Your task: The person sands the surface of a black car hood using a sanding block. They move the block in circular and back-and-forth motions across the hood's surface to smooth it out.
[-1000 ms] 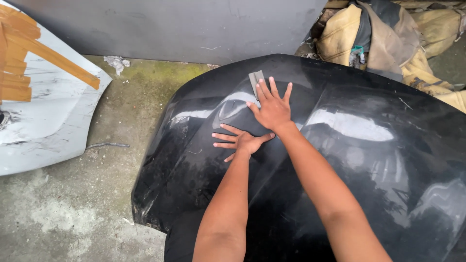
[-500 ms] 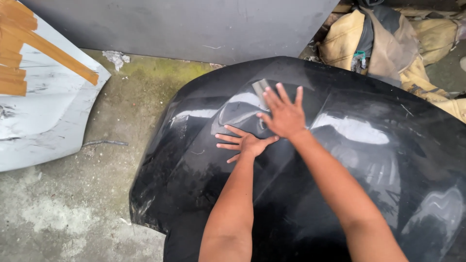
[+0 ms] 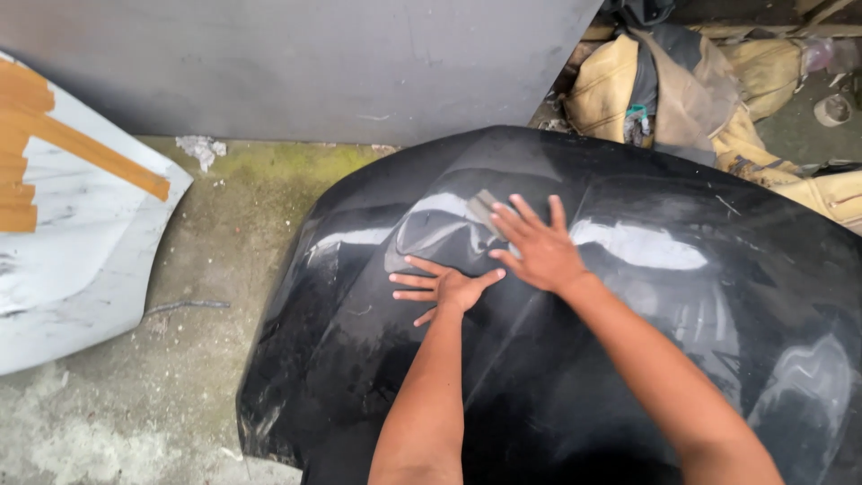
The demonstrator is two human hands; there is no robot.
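Note:
A glossy black car hood lies on the concrete floor and fills the right half of the view. My right hand rests flat near the hood's upper middle, its fingers pressing a small grey sanding sheet onto the surface. The sheet's far end sticks out beyond my fingertips. My left hand lies just left of and below the right one. It is palm down on the hood with fingers spread and holds nothing. The two hands almost touch at the thumbs.
A white body panel with orange tape strips lies at the left. A grey sheet wall stands behind. Tan cushions and cloth are piled at the back right. A crumpled scrap and a thin rod lie on the concrete.
Both hands stay flat on the hood, the right still on the grey sheet and shifted a little to the right. The view has shifted slightly.

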